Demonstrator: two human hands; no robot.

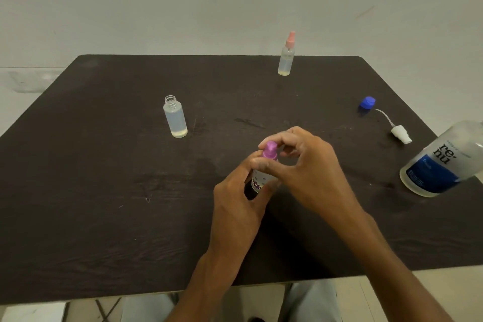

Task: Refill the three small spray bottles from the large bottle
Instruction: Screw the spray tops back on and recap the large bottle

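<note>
Here, near the middle of the dark table (104, 191), both hands meet on one small spray bottle with a flowered label (257, 182), which stands upright on the tabletop. The left hand (235, 204) wraps round the lower body of that bottle – fingers curled closely about it, with the label showing in the gap between thumb and fingers. The right hand (308, 172) comes in from the right and pinches the purple spray cap (269, 149) on top: thumb pressed to the near side at the cap's base, forefinger bent over its far side, the other fingers loosely curled behind and touching nothing that can be made out. Whether the cap sits fully down on the neck cannot be told, as the fingers hide the join.

To the left and further back stands an uncapped clear bottle (175, 116), its neck open, with a thin layer of yellowish liquid at the bottom. Well behind, near the table's far edge, a clear bottle with a pink spray cap (286, 56) stands upright. At the right a blue cap (367, 103) lies on the table, and just beside it a white sprayer head with its dip tube (400, 133) – lying on its side. The large bottle with a blue label (441, 162) stands at the right edge, apart from both hands
</note>
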